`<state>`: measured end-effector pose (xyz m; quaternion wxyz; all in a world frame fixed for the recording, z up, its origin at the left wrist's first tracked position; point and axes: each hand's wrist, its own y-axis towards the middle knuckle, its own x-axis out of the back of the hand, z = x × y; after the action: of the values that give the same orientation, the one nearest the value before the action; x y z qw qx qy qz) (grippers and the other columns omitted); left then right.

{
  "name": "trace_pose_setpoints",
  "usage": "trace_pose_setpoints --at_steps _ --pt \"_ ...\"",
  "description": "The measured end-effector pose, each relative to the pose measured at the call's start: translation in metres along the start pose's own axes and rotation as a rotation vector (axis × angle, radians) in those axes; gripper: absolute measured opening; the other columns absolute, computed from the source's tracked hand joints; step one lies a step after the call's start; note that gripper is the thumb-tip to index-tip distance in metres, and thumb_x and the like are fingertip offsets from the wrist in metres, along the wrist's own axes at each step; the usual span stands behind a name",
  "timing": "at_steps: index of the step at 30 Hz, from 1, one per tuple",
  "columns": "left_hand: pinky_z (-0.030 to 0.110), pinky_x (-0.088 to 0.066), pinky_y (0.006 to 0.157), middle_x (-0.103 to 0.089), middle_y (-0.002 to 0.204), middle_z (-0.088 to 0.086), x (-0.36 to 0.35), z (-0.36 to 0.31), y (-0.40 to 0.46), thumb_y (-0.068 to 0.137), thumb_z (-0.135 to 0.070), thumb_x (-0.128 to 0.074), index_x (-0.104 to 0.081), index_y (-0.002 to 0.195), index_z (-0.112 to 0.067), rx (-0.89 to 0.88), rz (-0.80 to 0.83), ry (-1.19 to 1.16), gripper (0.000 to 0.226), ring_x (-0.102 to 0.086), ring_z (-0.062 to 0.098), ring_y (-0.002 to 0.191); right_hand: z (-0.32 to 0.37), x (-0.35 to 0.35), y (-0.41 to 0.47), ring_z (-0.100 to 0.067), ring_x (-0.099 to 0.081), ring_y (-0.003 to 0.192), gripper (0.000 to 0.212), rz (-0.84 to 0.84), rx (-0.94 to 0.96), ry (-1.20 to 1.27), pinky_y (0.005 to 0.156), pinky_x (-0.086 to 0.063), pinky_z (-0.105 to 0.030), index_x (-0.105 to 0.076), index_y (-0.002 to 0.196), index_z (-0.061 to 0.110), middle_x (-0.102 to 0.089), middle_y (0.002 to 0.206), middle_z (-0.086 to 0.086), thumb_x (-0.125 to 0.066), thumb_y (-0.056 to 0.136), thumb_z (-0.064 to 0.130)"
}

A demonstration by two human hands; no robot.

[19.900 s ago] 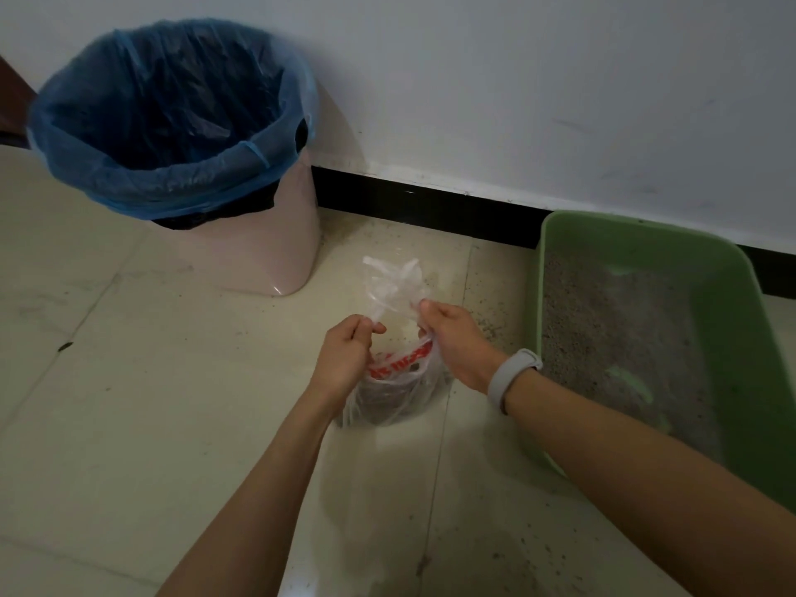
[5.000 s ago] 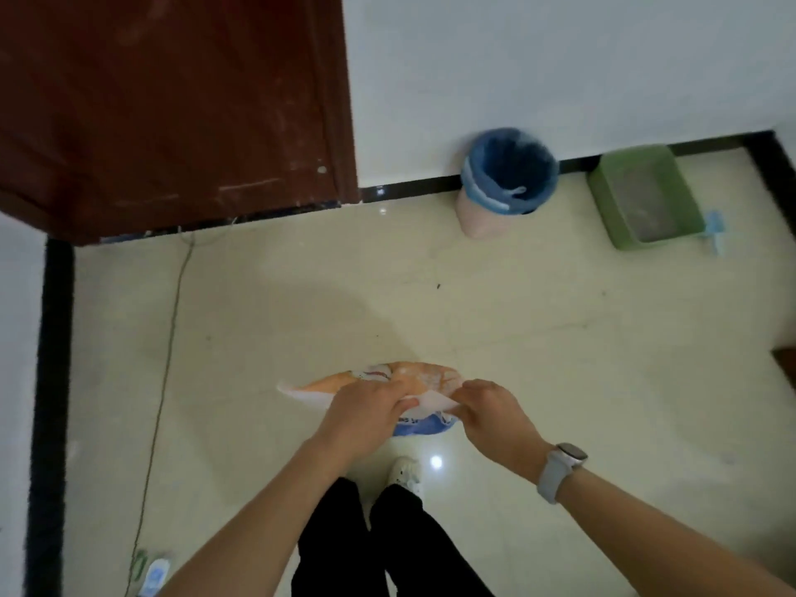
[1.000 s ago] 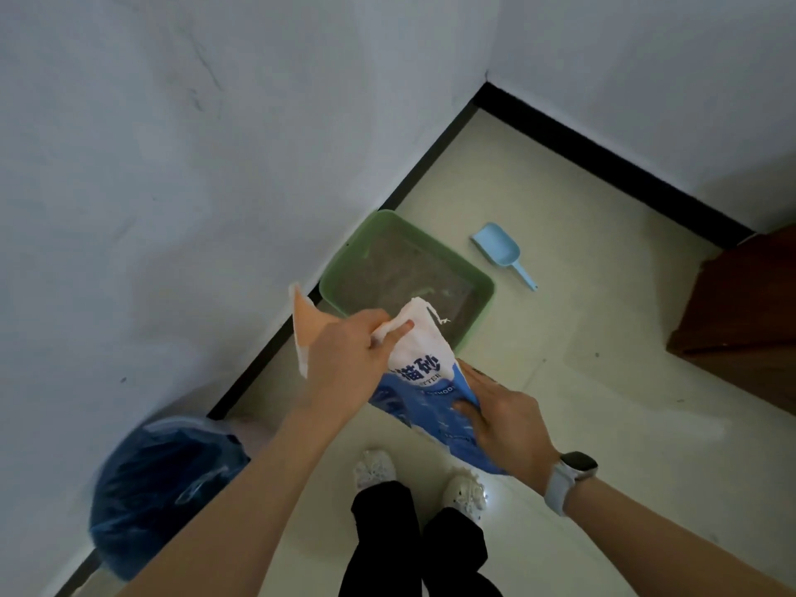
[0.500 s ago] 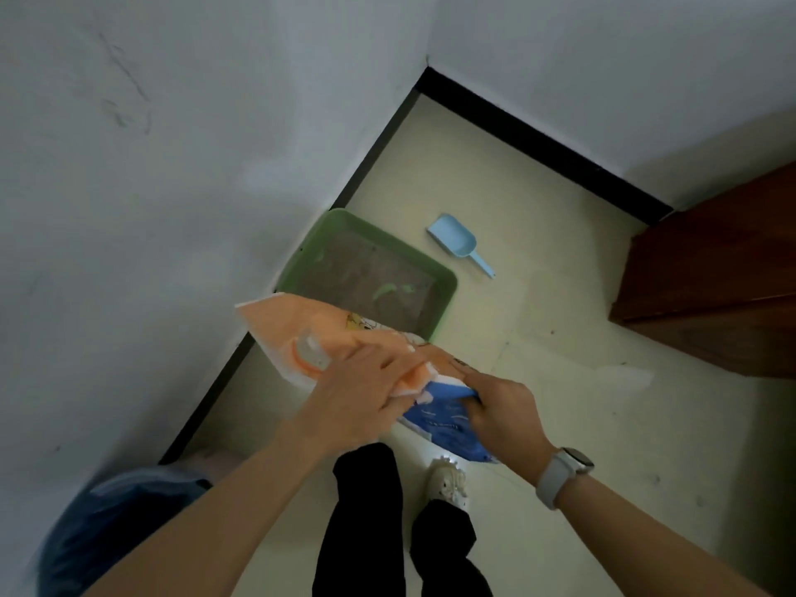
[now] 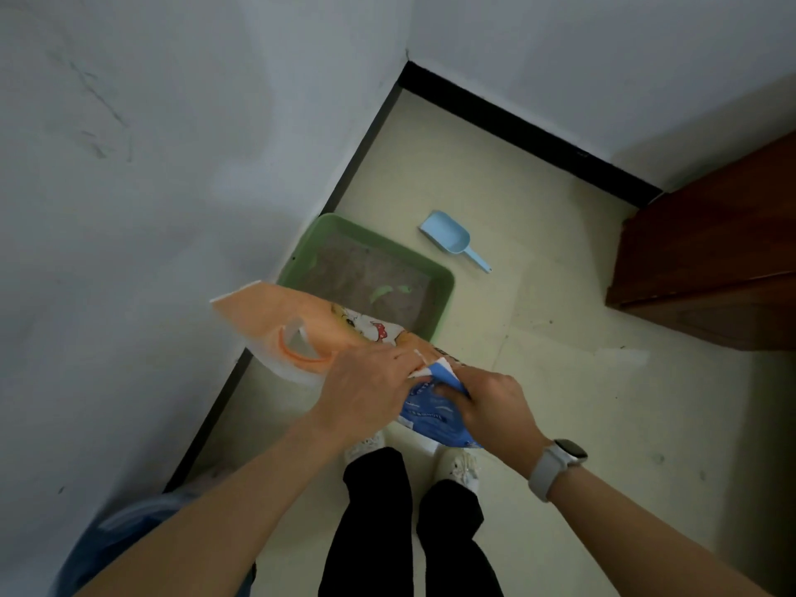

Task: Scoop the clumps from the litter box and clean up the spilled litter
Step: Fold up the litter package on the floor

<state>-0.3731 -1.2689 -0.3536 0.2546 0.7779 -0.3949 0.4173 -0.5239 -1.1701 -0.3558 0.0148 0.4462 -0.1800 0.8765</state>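
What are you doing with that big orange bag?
A person stands over the green litter box in the corner, holding a bag of cat litter above it. The left hand grips its orange side and the right hand pinches the blue end. The blue scoop lies on the floor beside the box, untouched.

You're facing a corner: white walls, black baseboard, cream tiled floor, dark wooden cabinet right.

both hands, left hand and right hand, hold a bag above the green box. a blue scoop lies on the floor near the box.
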Motion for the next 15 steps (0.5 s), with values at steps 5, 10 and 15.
trace_pose_setpoints --at_steps 5,10,15 --pt "0.022 -0.034 0.042 -0.059 0.055 -0.002 -0.018 -0.016 0.003 0.075 -0.016 -0.044 -0.065 0.062 -0.015 -0.055 -0.012 -0.044 0.025 -0.052 0.013 0.045 -0.020 0.001 -0.013 -0.015 -0.055 0.094 0.015 0.001 -0.143 0.269 0.072 -0.035 -0.011 -0.065 0.098 0.014 -0.067 0.105 -0.006 -0.063 0.084 0.017" --pt "0.017 -0.026 0.047 -0.058 0.055 -0.005 -0.032 -0.031 0.011 0.073 -0.016 -0.048 -0.066 0.061 -0.017 -0.100 0.077 -0.036 0.022 -0.051 0.011 0.046 -0.067 -0.005 -0.015 -0.005 -0.038 0.114 0.044 0.178 -0.134 0.394 0.096 -0.028 -0.014 -0.048 0.122 0.019 -0.045 0.125 0.008 -0.066 0.083 0.011" --pt "0.020 -0.029 0.045 -0.054 0.053 -0.001 -0.031 -0.037 0.007 0.065 -0.004 -0.062 -0.059 0.055 -0.014 -0.145 0.123 -0.073 0.014 -0.046 0.015 0.045 -0.149 -0.023 -0.018 -0.021 -0.018 0.141 0.070 0.365 -0.343 0.244 0.112 -0.016 -0.026 -0.018 0.143 0.012 -0.019 0.151 -0.005 -0.047 0.084 -0.010"
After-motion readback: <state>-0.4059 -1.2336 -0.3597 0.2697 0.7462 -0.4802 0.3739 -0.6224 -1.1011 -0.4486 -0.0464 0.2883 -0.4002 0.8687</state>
